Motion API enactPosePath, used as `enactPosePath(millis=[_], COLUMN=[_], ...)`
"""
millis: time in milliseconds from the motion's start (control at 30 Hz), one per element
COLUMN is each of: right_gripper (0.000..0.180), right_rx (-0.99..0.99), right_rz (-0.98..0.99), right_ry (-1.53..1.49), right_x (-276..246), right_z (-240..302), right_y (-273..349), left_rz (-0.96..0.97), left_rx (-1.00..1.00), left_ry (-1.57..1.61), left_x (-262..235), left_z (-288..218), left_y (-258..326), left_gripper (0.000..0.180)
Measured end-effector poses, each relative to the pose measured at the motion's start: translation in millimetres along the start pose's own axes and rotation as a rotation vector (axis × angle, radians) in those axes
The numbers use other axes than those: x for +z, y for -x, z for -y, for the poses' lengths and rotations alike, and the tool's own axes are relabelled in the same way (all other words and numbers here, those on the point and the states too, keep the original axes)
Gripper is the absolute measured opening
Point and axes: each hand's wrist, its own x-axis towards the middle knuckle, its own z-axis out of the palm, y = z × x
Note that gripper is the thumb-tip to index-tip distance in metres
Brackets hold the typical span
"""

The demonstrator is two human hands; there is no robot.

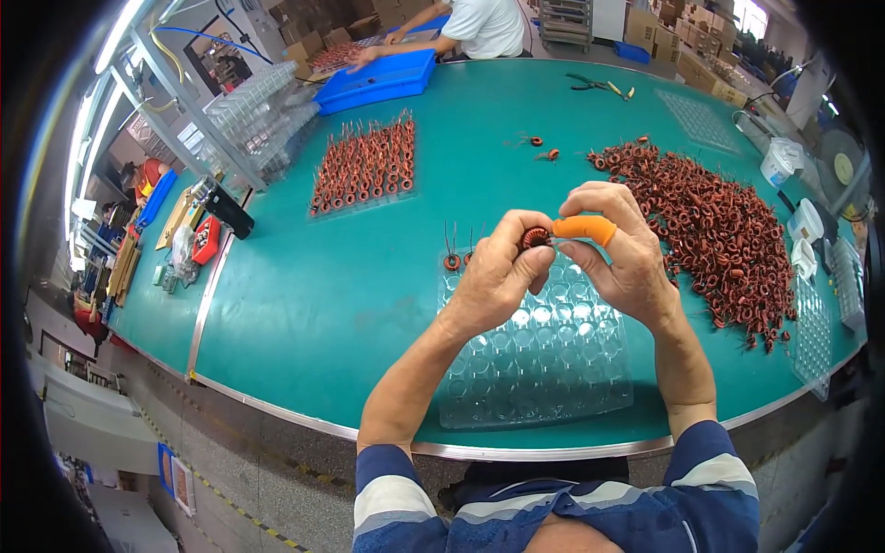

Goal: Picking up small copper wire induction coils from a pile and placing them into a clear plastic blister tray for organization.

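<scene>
A copper-wound toroidal coil (536, 239) is pinched between the thumb and forefinger of my left hand (498, 272). My right hand (622, 249) closes in a pinch at the coil's right edge, its forefinger covered by an orange finger cot (585, 229). Whatever fine wire lies between those right fingertips is too small to make out. Below both hands lies a clear plastic tray (535, 369) with round pockets. At its far left corner a coil (452, 262) stands with its leads upward, and another beside it is partly hidden by my left hand.
A large heap of coils (710, 240) covers the right side of the green table (304, 286). A filled tray of coils (364, 166) sits far left, near a blue bin (376, 81) and a black cylinder (226, 210). Pliers (599, 87) lie at the back; a person works beyond.
</scene>
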Motion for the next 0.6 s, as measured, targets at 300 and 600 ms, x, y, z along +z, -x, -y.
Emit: enactPosePath(millis=[300, 600], right_gripper=[0.040, 0.050], right_rx=[0.151, 0.415], right_rz=[-0.219, -0.270], right_ry=[-0.021, -0.137], right_x=[3, -6], right_z=[-3, -10], right_y=[0, 3], left_rz=[-0.051, -0.083], left_rx=[0.080, 0.104], left_ry=[-0.122, 0.002], left_x=[-3, -5], left_z=[4, 11], left_y=[-3, -3], left_gripper=[0.023, 0.033])
